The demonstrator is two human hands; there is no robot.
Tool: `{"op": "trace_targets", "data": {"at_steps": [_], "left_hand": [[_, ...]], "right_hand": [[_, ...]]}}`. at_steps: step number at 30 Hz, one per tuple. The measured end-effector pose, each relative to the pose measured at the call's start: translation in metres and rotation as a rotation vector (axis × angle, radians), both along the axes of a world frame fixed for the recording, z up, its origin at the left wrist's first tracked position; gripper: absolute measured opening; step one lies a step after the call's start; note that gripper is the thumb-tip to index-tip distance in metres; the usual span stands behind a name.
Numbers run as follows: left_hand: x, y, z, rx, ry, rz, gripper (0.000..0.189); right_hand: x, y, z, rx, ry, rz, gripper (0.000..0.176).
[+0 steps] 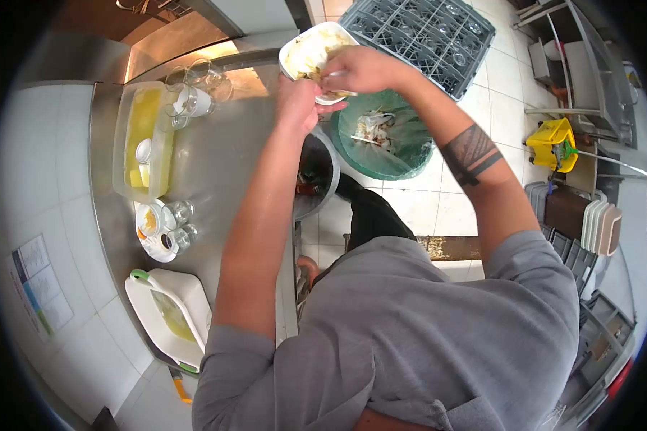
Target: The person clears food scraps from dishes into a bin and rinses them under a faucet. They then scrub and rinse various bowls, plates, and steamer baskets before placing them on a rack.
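My left hand (300,106) grips the near side of a white bowl (310,44) smeared with brownish food scraps. The bowl is tilted, beside and partly above the rim of a bin lined with a green bag (402,167). Reaching into the bowl is my right hand (359,70), its fingers closed at the scraps. A small pale edge shows by those fingers, but what they hold is too hidden to name. Food waste (375,129) and papers lie inside the bin.
On the steel counter (226,179) stand a tub of yellow liquid (122,179), several glasses (180,212) and a white basin (194,305). A dark round bin (329,194) is beside the counter. A grey glass rack (417,39) and yellow mop bucket (553,144) stand farther off.
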State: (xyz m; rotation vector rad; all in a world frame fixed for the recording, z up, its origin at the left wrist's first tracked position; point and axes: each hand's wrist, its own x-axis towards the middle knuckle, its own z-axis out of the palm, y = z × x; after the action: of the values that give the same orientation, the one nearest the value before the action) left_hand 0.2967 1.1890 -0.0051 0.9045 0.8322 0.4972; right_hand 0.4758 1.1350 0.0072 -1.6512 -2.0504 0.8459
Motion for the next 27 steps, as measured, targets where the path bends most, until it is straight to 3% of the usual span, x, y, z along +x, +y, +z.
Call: {"op": "trace_targets", "data": {"at_steps": [1,3,5,7,9,11,13,15,19,21,23,25,26,27], "left_hand": [[0.008,-0.002,-0.005,-0.026,0.0,-0.014,0.074],[0.021,-0.003,-0.017,0.001,0.035,-0.014,0.074],[0.033,0.002,-0.042,0.071,0.068,0.039,0.06],[0.042,-0.002,-0.035,0.089,0.111,0.078,0.06],[0.049,0.004,-0.04,0.111,0.153,0.127,0.061],[0.052,0.011,-0.057,0.185,0.036,0.035,0.062],[0.06,0.003,-0.052,0.24,0.058,0.033,0.064],[0.07,-0.006,-0.047,0.298,0.071,0.024,0.065],[0.073,-0.014,-0.028,0.205,0.09,0.021,0.069],[0.067,-0.005,-0.036,0.173,0.002,-0.02,0.071],[0.062,-0.004,-0.042,0.178,0.028,0.005,0.063],[0.06,-0.004,-0.037,0.236,0.197,-0.005,0.062],[0.058,-0.001,-0.051,0.235,0.198,0.003,0.062],[0.056,0.004,-0.076,0.436,0.26,0.035,0.061]], "right_hand": [[0.011,-0.002,0.007,0.003,-0.004,-0.008,0.031],[0.035,-0.007,0.01,-0.448,-0.055,0.073,0.035],[0.05,-0.022,0.008,-0.428,-0.061,0.07,0.036],[0.057,-0.044,0.012,-0.492,-0.057,0.008,0.038],[0.064,-0.056,0.002,-0.362,-0.051,0.036,0.035],[0.067,-0.06,-0.01,-0.035,0.151,-0.064,0.027],[0.056,-0.046,-0.022,0.036,0.132,-0.137,0.027],[0.04,-0.031,-0.042,0.536,0.141,-0.289,0.028],[0.026,-0.033,-0.059,0.536,0.138,-0.181,0.029],[0.032,-0.05,-0.063,0.418,0.122,-0.104,0.015],[0.047,-0.069,-0.062,0.428,0.039,-0.085,0.015],[0.068,-0.076,-0.054,0.23,-0.203,0.067,0.013],[0.069,-0.079,-0.051,0.231,-0.202,0.075,0.013],[0.068,-0.083,-0.047,0.19,-0.22,0.003,0.016]]}}
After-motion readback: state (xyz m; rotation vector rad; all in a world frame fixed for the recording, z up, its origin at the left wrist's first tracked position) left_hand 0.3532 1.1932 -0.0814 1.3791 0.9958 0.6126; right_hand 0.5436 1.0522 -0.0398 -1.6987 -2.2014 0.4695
